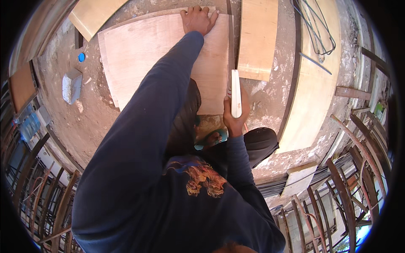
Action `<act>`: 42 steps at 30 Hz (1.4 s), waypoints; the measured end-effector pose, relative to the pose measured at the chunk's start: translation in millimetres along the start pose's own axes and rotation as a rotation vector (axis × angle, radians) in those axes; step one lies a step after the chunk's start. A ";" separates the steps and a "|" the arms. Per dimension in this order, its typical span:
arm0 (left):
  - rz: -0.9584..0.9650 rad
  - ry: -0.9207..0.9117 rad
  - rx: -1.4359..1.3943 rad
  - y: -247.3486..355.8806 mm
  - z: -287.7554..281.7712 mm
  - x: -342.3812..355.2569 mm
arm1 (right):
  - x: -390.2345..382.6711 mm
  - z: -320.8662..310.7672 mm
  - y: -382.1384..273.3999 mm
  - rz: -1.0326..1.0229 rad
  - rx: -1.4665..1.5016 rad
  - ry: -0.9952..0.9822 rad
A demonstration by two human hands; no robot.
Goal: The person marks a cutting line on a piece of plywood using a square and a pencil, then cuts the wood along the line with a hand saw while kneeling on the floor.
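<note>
My left hand (199,20) presses down on the far edge of a thin plywood sheet (147,55), its fingers spread. Another sheet lies under this one, its edges showing at the left and far sides. In my right hand (233,123) is the pale handle of a handsaw (235,92), gripped near the sheet's right side. The blade appears almost edge-on, a narrow dark line running away from me along that side. Whether its teeth touch the wood I cannot tell. My bent knee and a sandalled foot (214,138) are close to the sheet's near edge.
A narrow plywood piece (258,40) lies right of the saw. Farther right is a long board (310,103) with bent metal rods (318,38) on it. At left are a whitish block (72,86), a blue cap (81,57) and another panel (96,17).
</note>
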State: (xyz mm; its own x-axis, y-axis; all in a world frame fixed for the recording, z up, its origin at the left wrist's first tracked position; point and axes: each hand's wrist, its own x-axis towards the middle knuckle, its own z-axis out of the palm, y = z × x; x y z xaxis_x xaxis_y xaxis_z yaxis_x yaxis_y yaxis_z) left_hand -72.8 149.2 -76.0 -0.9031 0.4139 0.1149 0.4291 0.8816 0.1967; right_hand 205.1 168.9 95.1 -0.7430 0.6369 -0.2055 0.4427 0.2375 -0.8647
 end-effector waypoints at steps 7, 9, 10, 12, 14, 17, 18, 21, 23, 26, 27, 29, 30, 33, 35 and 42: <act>-0.043 -0.059 -0.023 -24.5 6.4 8.7 | -90.8 -41.5 -8.1 0.004 -0.046 -0.028; -0.037 -0.032 -0.028 -22.5 2.6 10.7 | -135.4 -62.1 -26.5 0.166 0.003 -0.055; -0.014 -0.015 0.003 -20.2 2.8 13.6 | -133.2 -60.7 -22.9 0.165 0.006 -0.060; 0.002 0.005 0.045 -21.0 1.9 17.6 | -121.7 -56.4 -13.7 0.119 0.035 -0.083; 0.001 -0.047 0.012 -14.6 0.5 11.6 | -49.0 -23.0 8.2 -0.070 0.006 -0.045; -0.004 -0.011 0.012 -12.5 -0.9 12.3 | 47.4 15.9 10.7 0.080 0.223 -0.007; -0.009 0.008 -0.014 -11.2 -0.7 5.3 | 42.3 16.5 15.1 0.033 0.210 0.011; -0.024 -0.079 -0.023 -11.6 3.0 9.0 | -31.5 -6.4 27.6 0.005 -0.020 0.028; -0.002 -0.044 0.035 -25.0 3.0 11.7 | -107.1 -34.5 -2.5 0.102 0.013 -0.040; -0.042 -0.042 -0.003 -40.5 -9.9 10.0 | -137.9 -57.6 -31.9 0.091 -0.078 -0.078; -0.033 -0.030 -0.003 -44.6 -16.5 12.9 | -122.9 -53.3 -33.2 0.070 -0.051 -0.086; -0.026 -0.031 -0.008 -33.9 -19.8 21.3 | -49.3 -24.9 -16.1 -0.023 0.036 -0.031; 0.024 -0.071 0.013 -12.0 -14.4 23.0 | -1.3 -10.6 -3.5 -0.066 0.025 0.049; 0.076 -0.103 0.055 14.2 4.3 17.4 | 76.0 10.7 9.1 0.064 0.156 0.078; 0.057 -0.118 0.147 -16.3 20.8 19.7 | 42.9 17.5 26.8 -0.034 0.185 0.076; 0.048 -0.145 0.141 -28.3 -14.5 31.8 | -109.2 -87.0 -24.4 0.012 0.246 -0.064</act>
State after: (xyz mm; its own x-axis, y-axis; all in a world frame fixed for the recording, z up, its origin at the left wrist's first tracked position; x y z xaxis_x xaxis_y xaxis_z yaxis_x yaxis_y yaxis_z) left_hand -113.5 134.1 -63.8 -0.8796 0.4753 -0.0225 0.4736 0.8790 0.0550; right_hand 319.1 157.3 178.5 -0.7721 0.5891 -0.2382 0.3222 0.0400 -0.9458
